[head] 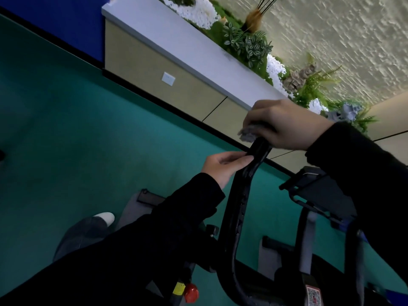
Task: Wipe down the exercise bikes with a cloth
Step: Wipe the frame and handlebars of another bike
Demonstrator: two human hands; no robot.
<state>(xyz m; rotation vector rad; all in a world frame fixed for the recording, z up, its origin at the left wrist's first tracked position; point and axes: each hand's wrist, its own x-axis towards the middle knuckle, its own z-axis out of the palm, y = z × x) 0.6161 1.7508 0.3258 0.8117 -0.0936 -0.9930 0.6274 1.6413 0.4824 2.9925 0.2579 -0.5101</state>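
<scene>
Head view, cam tilted hard. Teal floor point(66, 129) fills most of the frame. Long planter ledge point(176, 62) runs diag. across the top, w/ green plants and white pebbles in it; textured pale wall behind, blue wall at far left. White socket point(168, 78) on the ledge face.

Bike point(306, 250) at lower right, black and grey frame, partly hidden by dark sleeves. Black console bracket point(320, 191) to the right of the bar. Bar point(242, 206) is a black curved loop rising from the bottom edge to its tip near centre; surface looks scuffed.

R hand point(284, 124) comes in from the right, knuckles up, fingers curled down over the bar tip w/ the cloth point(248, 132) under them. Cloth is grey, bunched betw. palm and bar tip; a tuft sticks out at the fingertip side, just above the bare bar.

L hand point(223, 166) comes in from lower left, just below and left of the R hand. Thumb and fingertips are closed on the bar's left edge, a pinch, right below the cloth but not touching it.

Small stuff: white shoe toe point(106, 217) on the floor at lower left; red knob point(191, 293) near the bottom edge, yellow tag beside it; QR sticker point(313, 294) on the frame, too blurred to read.
</scene>
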